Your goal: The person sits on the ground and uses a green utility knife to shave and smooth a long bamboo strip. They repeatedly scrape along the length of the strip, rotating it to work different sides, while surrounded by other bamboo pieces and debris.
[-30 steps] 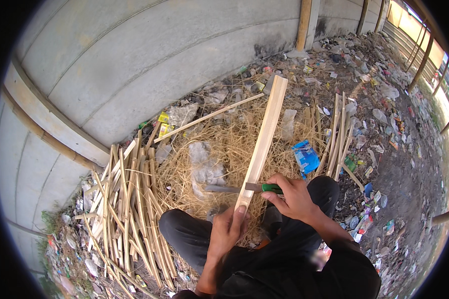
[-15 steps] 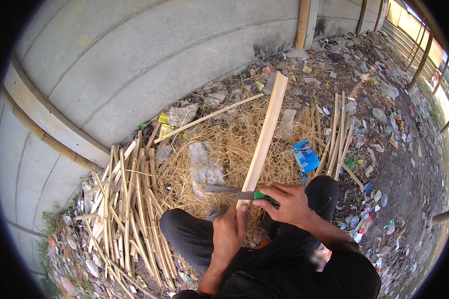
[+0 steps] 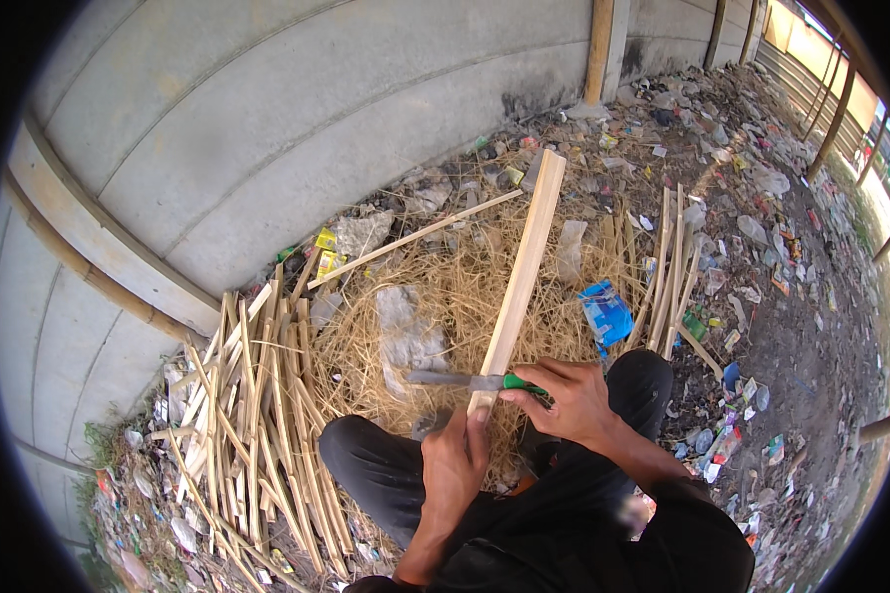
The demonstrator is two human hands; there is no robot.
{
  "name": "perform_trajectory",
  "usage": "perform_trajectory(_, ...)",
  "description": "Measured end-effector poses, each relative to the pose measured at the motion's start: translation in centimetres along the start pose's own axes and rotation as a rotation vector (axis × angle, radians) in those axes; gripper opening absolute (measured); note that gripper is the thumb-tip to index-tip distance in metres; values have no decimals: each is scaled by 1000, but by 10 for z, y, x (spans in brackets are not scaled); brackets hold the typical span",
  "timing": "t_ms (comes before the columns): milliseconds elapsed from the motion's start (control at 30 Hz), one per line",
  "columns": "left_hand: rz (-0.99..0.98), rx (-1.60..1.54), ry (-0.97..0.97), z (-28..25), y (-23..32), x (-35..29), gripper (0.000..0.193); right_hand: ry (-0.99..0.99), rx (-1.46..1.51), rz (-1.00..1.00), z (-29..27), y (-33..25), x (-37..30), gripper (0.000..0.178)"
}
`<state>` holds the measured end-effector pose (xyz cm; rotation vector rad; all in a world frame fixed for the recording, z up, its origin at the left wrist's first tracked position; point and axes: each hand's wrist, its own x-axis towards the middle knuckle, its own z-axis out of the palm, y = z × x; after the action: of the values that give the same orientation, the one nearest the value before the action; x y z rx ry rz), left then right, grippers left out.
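- Lying at the far left, a heap of split pale bamboo strips (image 3: 252, 415) fans out over littered ground beside the grey concrete wall (image 3: 267, 128).
- Right of it, a mound of dry yellow straw (image 3: 445, 296) spreads in front of the person's knees.
- The left hand (image 3: 455, 465) grips the near end of a long flat pale wooden slat (image 3: 520, 277), fingers curled closed around it; the slat slants up and away over the straw.
- A green-handled knife with a grey metal blade (image 3: 460, 380) lies across the slat just above that hand, blade pointing left.
- The right hand (image 3: 569, 395) is closed around the knife's handle.
- A blue crumpled plastic wrapper (image 3: 606, 314) lies further right, near thin upright bamboo sticks (image 3: 667, 267).
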<state>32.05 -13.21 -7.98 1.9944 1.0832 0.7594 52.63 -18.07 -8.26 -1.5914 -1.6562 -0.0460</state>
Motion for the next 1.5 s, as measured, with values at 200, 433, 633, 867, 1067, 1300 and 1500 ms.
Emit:
perform_trajectory(200,51,81,23,2,-9,-4,39,62,-39,-3,-3,16,7,24)
perform_trajectory(433,-73,-25,-87,-6,-21,-35,32,323,-14,236,-49,68,44,23)
perform_trajectory(633,-39,-42,-32,-3,-24,-13,31,47,69,-13,-3,19,3,26)
perform_trajectory(867,14,10,-5,2,-9,-3,27,16,93,-23,15,3,-7,27)
perform_trajectory(1067,52,89,35,6,-7,-2,30,-22,71,-19,12,4,-5,27)
perform_trajectory(1300,44,94,43,6,-7,-1,34,5,12,2,15,8,-4,28)
perform_trajectory(1500,26,130,27,5,-13,-6,34,38,-22,-10,13,17,2,27)
